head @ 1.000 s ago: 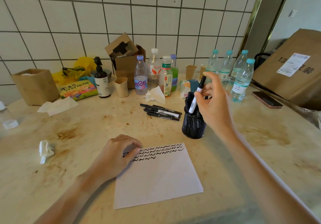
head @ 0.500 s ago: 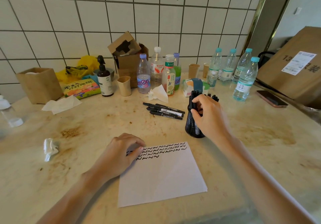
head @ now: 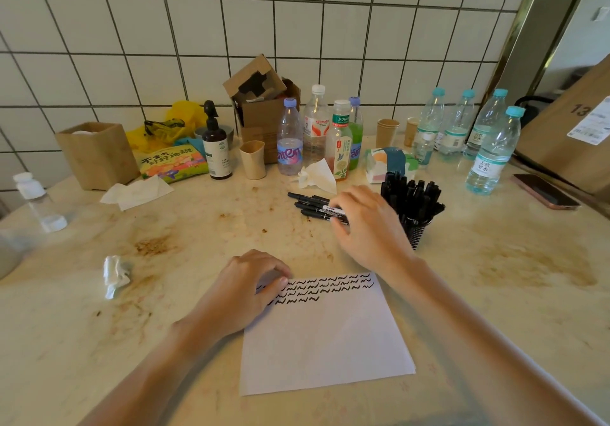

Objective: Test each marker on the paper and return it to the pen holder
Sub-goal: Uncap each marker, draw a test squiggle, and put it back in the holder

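**Reaching for the loose markers beside the pen holder**

Looking down at the stained tabletop (head: 495,293), we see the right hand (head: 369,227) lying over the near ends of the loose black markers (head: 310,206), which lie side by side between the crumpled tissue (head: 318,176) at the back and the paper (head: 326,336) at the front. Its fingers are curled down onto the marker with the white label; whether the grip has actually closed round it we cannot tell, since the back of the hand hides the fingertips. The black mesh pen holder (head: 416,232) stands just right of that hand, packed with capped markers, touching nothing else.

Our left hand (head: 244,287) rests on the top left corner of the paper, fingers loosely bent, thumb flat across the first squiggles, pinning the sheet and holding nothing. Three rows of black wavy test marks run along the paper's far edge; the third row stops partway across. The rest of the sheet is blank down to its near edge, which lies close to the tabletop's front edge.

Open surface stretches right of the paper and pen holder, out to the phone (head: 546,191) and the water bottles (head: 493,151). Left of the paper lies a balled tissue (head: 115,275), with bare tabletop around it. Bottles, cups and cardboard boxes crowd the back edge along the tiled wall.
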